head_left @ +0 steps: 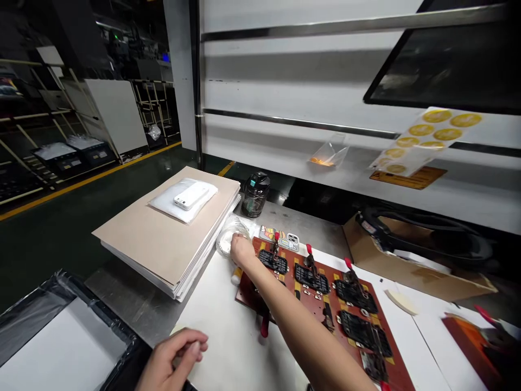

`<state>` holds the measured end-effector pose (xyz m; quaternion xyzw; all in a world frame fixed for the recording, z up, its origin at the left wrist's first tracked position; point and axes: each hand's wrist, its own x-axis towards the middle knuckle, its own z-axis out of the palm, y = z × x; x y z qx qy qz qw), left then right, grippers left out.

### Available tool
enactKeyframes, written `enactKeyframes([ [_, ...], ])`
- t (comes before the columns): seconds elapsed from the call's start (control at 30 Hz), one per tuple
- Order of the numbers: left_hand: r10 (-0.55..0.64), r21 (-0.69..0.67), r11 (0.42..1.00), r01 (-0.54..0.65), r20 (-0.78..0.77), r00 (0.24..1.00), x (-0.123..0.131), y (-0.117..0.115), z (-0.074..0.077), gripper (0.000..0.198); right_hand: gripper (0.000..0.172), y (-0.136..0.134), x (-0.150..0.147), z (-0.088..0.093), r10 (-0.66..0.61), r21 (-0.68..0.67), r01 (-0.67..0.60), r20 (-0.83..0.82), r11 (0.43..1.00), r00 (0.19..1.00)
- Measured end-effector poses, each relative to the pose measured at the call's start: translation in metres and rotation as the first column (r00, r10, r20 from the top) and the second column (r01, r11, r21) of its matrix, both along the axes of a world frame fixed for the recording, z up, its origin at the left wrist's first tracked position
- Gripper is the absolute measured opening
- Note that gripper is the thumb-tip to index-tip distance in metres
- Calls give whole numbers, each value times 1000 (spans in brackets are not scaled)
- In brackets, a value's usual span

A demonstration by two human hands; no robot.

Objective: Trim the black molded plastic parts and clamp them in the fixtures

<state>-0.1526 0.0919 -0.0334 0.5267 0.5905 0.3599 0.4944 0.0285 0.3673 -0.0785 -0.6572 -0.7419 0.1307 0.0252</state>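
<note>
Factory floor [49, 260] of dark green lies left of a white counter [228, 347]. Right hand [243, 251] is extended across the counter and grasping a crumpled clear plastic bag [233, 234], fingers closed over it, at the far edge of the white top. Bag sits just beside a brown fixture board [246, 288] carrying black metal plates [353, 296] and red-handled clamps [310, 255]. A patterned phone case [288, 241] lies at the board's far edge. Left hand [173, 355] is released, fingers loosely curled and holding nothing, near the counter's near edge. Beyond the bag stand a dark lidded jar [255, 194] and a stack of beige boards [163, 228], topped by a white pad [179, 203] and a white phone-shaped block [191, 195]. A black-framed tray [69, 336] sits at lower left.
</note>
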Motion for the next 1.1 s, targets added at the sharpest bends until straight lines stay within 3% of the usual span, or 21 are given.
enactKeyframes([
  [0.13, -118, 8, 993, 118, 98, 988, 36, 37, 5, 43, 34, -2, -2, 4, 49, 35, -51, 56, 998, 997],
  [0.3, -136, -16, 990, 141, 165, 977, 46, 57, -4, 38, 24, -12, 3, 14, 135, 105, -144, 85, 984, 987],
  [0.37, -119, 24, 993, 118, 94, 988, 47, 71, -4, 35, 25, -21, 7, 20, 184, 139, -192, 71, 971, 980],
  [0.43, -98, 95, 990, 107, -88, 991, 48, 91, -4, 32, 24, -33, 13, 26, 227, 171, -231, 42, 958, 973],
  [0.53, 23, 198, 979, 53, -366, 930, 54, 124, -4, 36, 15, -53, 22, 35, 262, 230, -248, -31, 941, 965],
  [0.63, 133, 263, 965, -12, -445, 886, 67, 149, -4, 46, 18, -69, 29, 44, 254, 277, -209, -138, 938, 957],
  [0.7, 162, 292, 956, -22, -464, 871, 75, 156, -2, 42, 21, -78, 34, 50, 246, 292, -178, -214, 940, 945],
  [0.8, 170, 313, 949, -20, -461, 871, 81, 154, 5, 20, 21, -98, 41, 61, 223, 300, -124, -323, 946, 920],
  [0.9, 181, 339, 940, -27, -432, 883, 79, 137, 17, 22, 14, -129, 48, 72, 169, 257, -34, -524, 966, 835],
  [1.0, 190, 387, 922, -18, -410, 892, 73, 113, 32, 21, 7, -165, 51, 79, 172, 195, -55, -652, 979, 739],
  [1.1, 151, 419, 907, 42, -417, 896, 70, 87, 47, 21, 18, -189, 49, 80, 182, 182, -90, -593, 979, 784],
])
